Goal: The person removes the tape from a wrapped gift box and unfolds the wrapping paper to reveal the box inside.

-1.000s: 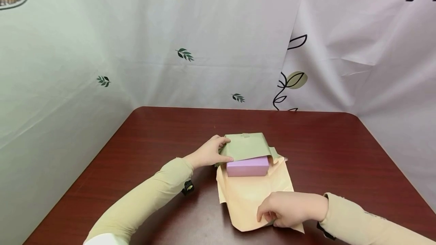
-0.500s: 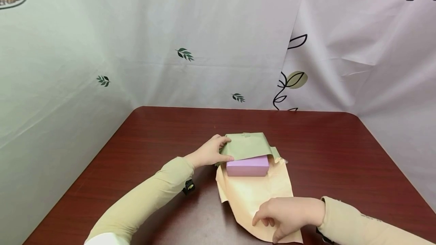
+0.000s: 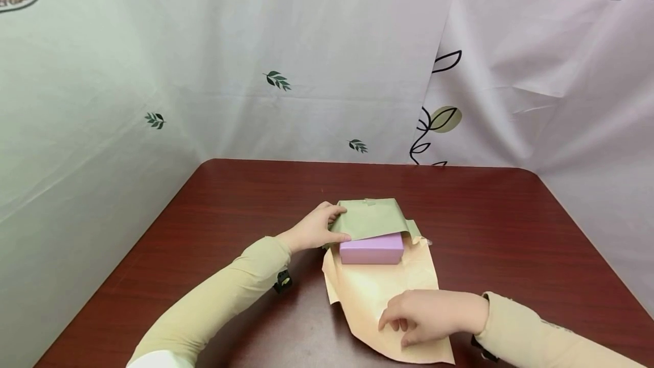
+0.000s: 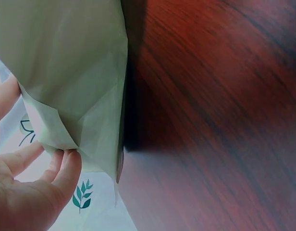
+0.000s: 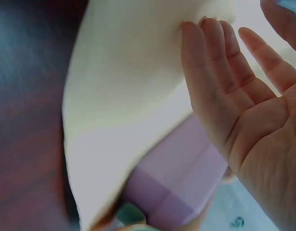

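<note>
A lilac box (image 3: 372, 249) lies partly wrapped in paper that is sage green outside and pale cream inside. Its green side (image 3: 370, 217) covers the back part of the box top, fixed with a bit of tape. My left hand (image 3: 321, 227) holds the box at its left end, thumb near the front and fingers towards the back. In the left wrist view those fingers press on a folded end flap (image 4: 51, 126). The cream sheet (image 3: 378, 305) spreads towards me from under the box. On its near part my right hand (image 3: 428, 317) rests with loosely bent fingers, fingertips at the paper.
The dark red-brown table (image 3: 245, 197) reaches out on all sides of the package. White curtains (image 3: 327, 61) printed with leaves hang behind it and at both sides. Black wrist straps (image 3: 283, 281) show under the sleeves.
My right hand has let go of the sheet's near edge, which now lies flatter and further out. The hand dipped towards that edge, then came back slightly. The left hand stays put.
</note>
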A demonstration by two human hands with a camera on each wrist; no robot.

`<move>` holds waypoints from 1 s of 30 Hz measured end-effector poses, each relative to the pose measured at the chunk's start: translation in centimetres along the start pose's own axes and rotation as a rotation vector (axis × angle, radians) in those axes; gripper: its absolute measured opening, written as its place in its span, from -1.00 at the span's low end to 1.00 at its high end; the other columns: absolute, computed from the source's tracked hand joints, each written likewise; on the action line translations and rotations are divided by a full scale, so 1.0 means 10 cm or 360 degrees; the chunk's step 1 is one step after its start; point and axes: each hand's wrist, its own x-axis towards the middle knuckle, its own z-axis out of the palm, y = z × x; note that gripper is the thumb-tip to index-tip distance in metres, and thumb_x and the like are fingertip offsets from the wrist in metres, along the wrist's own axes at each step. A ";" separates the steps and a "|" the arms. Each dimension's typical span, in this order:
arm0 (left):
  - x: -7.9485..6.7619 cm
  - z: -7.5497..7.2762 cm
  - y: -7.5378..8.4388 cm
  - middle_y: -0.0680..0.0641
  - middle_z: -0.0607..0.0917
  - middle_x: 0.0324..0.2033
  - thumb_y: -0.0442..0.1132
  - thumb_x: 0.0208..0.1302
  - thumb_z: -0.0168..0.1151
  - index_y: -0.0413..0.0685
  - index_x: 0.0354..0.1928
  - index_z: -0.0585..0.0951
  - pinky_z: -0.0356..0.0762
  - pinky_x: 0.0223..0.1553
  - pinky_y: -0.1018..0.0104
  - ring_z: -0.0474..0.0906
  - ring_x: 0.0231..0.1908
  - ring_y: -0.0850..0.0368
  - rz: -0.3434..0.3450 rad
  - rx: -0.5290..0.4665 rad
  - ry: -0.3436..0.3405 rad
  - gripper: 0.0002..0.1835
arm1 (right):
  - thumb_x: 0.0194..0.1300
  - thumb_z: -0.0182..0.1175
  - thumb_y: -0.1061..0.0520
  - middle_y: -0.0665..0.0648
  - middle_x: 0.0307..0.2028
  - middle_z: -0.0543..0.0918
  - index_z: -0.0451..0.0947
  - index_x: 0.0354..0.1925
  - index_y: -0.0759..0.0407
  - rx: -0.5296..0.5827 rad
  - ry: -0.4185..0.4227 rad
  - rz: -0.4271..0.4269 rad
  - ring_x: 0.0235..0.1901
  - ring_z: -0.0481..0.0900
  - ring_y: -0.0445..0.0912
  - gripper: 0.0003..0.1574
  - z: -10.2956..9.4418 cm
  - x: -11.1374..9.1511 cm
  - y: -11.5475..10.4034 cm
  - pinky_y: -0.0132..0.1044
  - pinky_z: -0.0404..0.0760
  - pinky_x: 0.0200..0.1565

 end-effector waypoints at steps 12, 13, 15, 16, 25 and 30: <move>-0.02 0.00 0.00 -0.20 0.43 0.01 -0.12 0.13 0.38 -0.23 0.29 0.36 0.42 0.15 0.14 0.46 0.09 -0.06 0.0009 -0.0002 -0.0008 -0.28 | 0.24 0.21 0.24 -0.04 -0.33 0.62 0.56 -0.04 0.21 0.0240 0.0308 0.0212 -0.26 0.53 -0.32 -0.71 -0.52 -0.06 0.16 -0.37 0.60 -0.19; -0.02 0.00 0.00 -0.20 0.43 0.01 -0.12 0.13 0.38 -0.23 0.29 0.36 0.42 0.15 0.14 0.46 0.09 -0.05 0.0010 -0.0003 -0.0008 -0.28 | 0.23 0.22 0.25 -0.02 -0.33 0.63 0.56 -0.05 0.20 0.0233 0.0343 0.0214 -0.26 0.54 -0.31 -0.72 -0.55 -0.07 0.19 -0.35 0.60 -0.19; -0.02 0.00 0.00 -0.20 0.44 0.01 -0.12 0.13 0.38 -0.22 0.29 0.37 0.42 0.15 0.14 0.46 0.08 -0.06 0.0010 0.0001 -0.0006 -0.29 | 0.22 0.22 0.26 0.03 -0.31 0.65 0.57 -0.07 0.21 0.0218 0.0417 0.0228 -0.27 0.56 -0.29 -0.73 -0.60 -0.09 0.26 -0.33 0.61 -0.18; -0.02 0.00 0.00 -0.20 0.44 0.01 -0.11 0.13 0.38 -0.21 0.29 0.37 0.42 0.15 0.13 0.47 0.09 -0.06 0.0010 0.0004 -0.0004 -0.29 | 0.21 0.23 0.27 0.06 -0.30 0.66 0.58 -0.08 0.21 0.0211 0.0455 0.0236 -0.27 0.57 -0.28 -0.73 -0.62 -0.10 0.30 -0.32 0.61 -0.19; -0.02 0.02 -0.03 -0.21 0.44 0.03 -0.11 0.16 0.36 -0.16 0.27 0.40 0.41 0.16 0.13 0.47 0.10 -0.08 0.0018 -0.0004 0.0004 -0.35 | 0.15 0.30 0.25 0.07 -0.17 0.59 0.59 -0.08 0.19 0.0105 0.0732 0.0425 -0.31 0.50 -0.08 -0.68 -0.64 -0.14 0.63 -0.31 0.51 -0.30; -0.02 0.02 -0.03 -0.20 0.44 0.04 -0.12 0.17 0.34 -0.15 0.27 0.40 0.40 0.18 0.13 0.46 0.11 -0.08 0.0013 -0.0033 0.0003 -0.36 | 0.11 0.33 0.27 0.11 -0.09 0.52 0.58 -0.05 0.19 0.0031 0.0755 0.0564 -0.45 0.39 -0.17 -0.62 -0.62 -0.12 0.67 -0.40 0.42 -0.38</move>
